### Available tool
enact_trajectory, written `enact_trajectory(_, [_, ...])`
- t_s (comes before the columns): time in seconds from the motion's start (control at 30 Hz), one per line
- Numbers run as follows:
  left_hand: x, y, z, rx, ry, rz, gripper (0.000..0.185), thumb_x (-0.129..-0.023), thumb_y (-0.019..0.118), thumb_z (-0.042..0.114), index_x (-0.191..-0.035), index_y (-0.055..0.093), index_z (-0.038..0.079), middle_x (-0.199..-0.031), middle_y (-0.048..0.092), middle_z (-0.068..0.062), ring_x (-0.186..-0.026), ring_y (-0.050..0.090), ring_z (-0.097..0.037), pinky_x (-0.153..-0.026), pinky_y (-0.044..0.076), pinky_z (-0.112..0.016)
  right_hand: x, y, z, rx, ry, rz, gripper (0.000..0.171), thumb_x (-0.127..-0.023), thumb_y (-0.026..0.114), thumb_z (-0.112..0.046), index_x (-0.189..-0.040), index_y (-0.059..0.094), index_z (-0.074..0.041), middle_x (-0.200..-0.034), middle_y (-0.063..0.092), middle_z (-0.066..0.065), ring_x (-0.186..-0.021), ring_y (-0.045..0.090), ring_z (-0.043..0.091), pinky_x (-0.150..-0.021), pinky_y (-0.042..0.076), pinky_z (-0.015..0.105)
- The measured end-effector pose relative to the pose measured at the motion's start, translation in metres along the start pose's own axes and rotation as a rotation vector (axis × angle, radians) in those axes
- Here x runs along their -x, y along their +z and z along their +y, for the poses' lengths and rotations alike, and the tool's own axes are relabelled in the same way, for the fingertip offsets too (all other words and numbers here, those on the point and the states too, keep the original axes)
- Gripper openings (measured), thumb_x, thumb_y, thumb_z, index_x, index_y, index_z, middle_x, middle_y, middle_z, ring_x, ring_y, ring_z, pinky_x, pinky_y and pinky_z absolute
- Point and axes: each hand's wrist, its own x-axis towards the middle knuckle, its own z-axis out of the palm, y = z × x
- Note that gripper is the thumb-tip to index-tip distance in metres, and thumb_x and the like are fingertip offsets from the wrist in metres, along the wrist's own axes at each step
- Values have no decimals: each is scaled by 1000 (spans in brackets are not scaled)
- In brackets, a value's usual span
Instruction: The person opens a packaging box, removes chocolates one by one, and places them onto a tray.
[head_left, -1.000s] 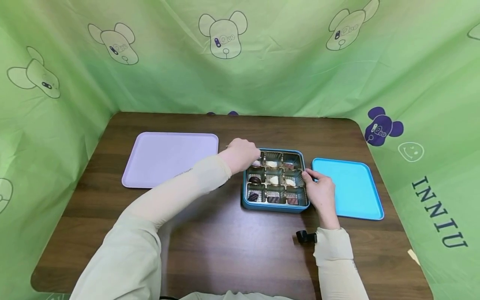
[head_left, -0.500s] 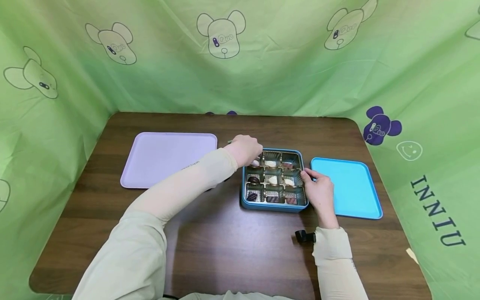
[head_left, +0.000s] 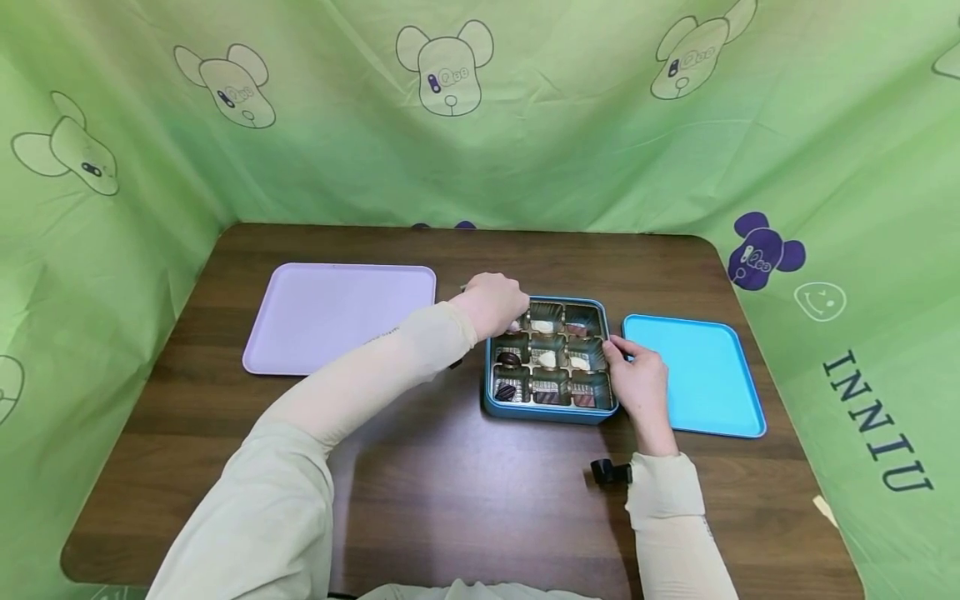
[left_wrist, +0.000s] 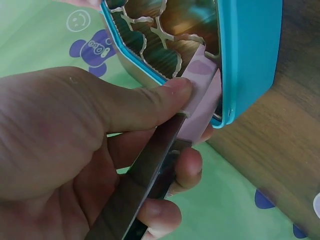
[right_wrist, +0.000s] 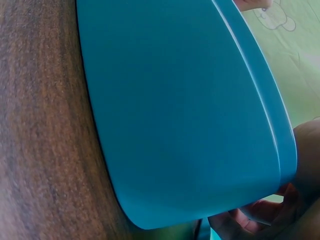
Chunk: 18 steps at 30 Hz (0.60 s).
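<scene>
A blue tin (head_left: 550, 414) holds a gold tray divided into small compartments, with dark, white and brown chocolates in them. My left hand (head_left: 493, 303) is over the tin's back left corner. It grips metal tongs (left_wrist: 150, 172), thumb on top and fingers beneath. Their pale pink tips (left_wrist: 197, 85) reach over the rim into a corner compartment; what lies between them is hidden. On the tin's right side, my right hand (head_left: 639, 383) holds the rim with its thumb, fingers against the outer wall. The tin's blue wall (right_wrist: 180, 120) fills most of the right wrist view.
To the left lies a lilac tray (head_left: 337, 317) on the brown wooden table (head_left: 480, 500). A flat bright blue lid or tray (head_left: 708, 379) lies just right of the tin, behind the right hand. Green printed curtain (head_left: 525, 167) surrounds the table at the back and sides.
My left hand with the tongs has shifted slightly right, further over the tin's back left corner. The right hand and the tin have stayed in place.
</scene>
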Motion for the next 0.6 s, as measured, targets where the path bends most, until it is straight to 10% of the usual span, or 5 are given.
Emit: enact_trajectory(0.6, [27,-7,-18,106,-47,70,19,-99,66,29,-112,73,18,-111,71,-3,-97,69,-24,-72,59,-46,1,0,-3,-8,20,-4,39,-103,58,-26,-131,66,0,-133,63,22,-123,57,35,-94,46,50])
